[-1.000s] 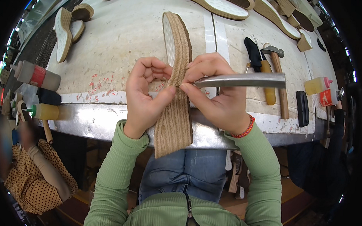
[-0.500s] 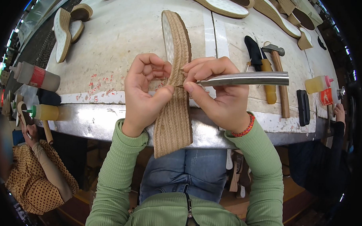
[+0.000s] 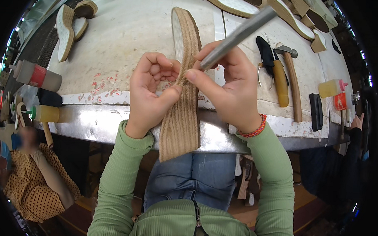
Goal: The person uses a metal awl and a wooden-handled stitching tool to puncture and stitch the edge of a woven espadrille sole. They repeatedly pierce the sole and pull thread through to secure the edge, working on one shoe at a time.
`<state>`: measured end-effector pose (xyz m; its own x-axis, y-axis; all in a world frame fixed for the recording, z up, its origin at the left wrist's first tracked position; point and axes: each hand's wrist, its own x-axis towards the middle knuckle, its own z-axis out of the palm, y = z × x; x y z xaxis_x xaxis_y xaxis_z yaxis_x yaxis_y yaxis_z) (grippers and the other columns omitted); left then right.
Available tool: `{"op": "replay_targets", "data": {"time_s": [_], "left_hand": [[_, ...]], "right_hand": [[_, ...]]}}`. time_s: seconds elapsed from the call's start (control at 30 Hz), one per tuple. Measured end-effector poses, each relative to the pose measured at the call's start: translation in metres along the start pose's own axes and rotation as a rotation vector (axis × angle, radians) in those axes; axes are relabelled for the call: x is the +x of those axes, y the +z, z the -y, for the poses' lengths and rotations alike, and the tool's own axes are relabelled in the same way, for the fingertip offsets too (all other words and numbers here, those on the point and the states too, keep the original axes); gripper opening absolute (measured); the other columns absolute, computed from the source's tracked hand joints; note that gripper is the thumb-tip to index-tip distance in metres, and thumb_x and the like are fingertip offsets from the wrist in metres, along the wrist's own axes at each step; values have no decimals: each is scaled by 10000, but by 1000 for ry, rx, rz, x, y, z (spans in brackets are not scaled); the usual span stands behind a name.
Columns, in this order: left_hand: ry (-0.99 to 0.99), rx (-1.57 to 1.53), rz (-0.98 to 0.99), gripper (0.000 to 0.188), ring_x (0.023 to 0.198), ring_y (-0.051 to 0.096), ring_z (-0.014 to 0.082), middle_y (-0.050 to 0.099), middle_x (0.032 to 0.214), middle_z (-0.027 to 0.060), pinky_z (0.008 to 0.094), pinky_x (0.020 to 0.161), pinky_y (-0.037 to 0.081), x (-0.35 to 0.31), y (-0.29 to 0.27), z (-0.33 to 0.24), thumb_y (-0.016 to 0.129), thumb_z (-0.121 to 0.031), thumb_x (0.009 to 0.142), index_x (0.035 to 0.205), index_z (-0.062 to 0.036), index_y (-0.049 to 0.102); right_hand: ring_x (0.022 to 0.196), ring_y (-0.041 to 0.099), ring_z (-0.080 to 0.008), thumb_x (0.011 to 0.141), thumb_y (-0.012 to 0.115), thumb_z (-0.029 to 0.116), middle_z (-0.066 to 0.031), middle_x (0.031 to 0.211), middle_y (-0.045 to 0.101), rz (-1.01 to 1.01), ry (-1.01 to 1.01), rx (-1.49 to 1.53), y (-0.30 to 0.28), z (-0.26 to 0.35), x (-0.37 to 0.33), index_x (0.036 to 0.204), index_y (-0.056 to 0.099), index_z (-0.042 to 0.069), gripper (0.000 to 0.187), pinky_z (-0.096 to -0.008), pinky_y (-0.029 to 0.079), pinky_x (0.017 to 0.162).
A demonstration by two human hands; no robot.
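A wedge shoe sole wrapped in braided tan jute [image 3: 179, 130] stands on its side before me, its heel end reaching over the table edge. My left hand [image 3: 150, 93] is closed on its left side, thumb pressed on the braid near the middle and other fingers curled. In my right hand [image 3: 236, 86] is a slim tool with a silver metal handle [image 3: 242, 36], held between thumb and fingers and slanting up to the right. The right thumb and fingertips are at the braid beside the left thumb. The tool's working tip is hidden by my fingers.
On the right of the table [image 3: 117, 36] lie a hammer [image 3: 296, 80], a yellow-handled tool [image 3: 280, 86] and a black block [image 3: 316, 112]. Bottles [image 3: 40, 77] stand at both sides. More wedge soles [image 3: 65, 34] lie along the back and left. Co-workers sit left and right.
The tool's handle has swung from nearly level to a steep upward slant. My right hand has turned and moved slightly up along the braid. The left hand keeps its grip.
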<state>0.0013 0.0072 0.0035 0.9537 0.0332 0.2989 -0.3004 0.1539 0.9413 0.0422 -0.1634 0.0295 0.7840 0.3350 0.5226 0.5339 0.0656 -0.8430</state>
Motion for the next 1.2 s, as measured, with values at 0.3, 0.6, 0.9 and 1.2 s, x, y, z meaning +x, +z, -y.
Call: {"op": "replay_targets", "data": {"time_s": [0.3,0.6,0.9,1.2], "left_hand": [[-85,194,304,422,1036,594,168,622,1068,96,321,953,454,2,-24,-38,640,-2,752,1160,22,537],[-88,440,144,340,910,650,175,692,951,95,302,845,486,-19,-4,-46,672,-35,724,1058,25,653],[34,544,60,285,827,638,181,672,900,122,285,748,471,-24,6,-41,625,-27,731,1009,27,656],[44,524,49,207,796,617,164,658,861,107,270,729,461,-22,4,-38,606,-12,782,976,35,660]], "right_hand": [[1116,591,-233,752,771,47,-12,801,686,358,-424,-430,-20,24,15,913,596,71,239,-455,300,1042],[1188,545,-233,777,747,79,30,777,693,389,-331,-280,-24,4,13,909,497,129,287,-499,115,1094],[1164,556,-222,767,755,87,29,773,680,348,-336,-285,-22,3,11,881,518,131,267,-494,145,1093],[1139,570,-219,767,759,92,22,800,673,343,-339,-304,-22,3,12,928,536,113,275,-468,191,1081]]}}
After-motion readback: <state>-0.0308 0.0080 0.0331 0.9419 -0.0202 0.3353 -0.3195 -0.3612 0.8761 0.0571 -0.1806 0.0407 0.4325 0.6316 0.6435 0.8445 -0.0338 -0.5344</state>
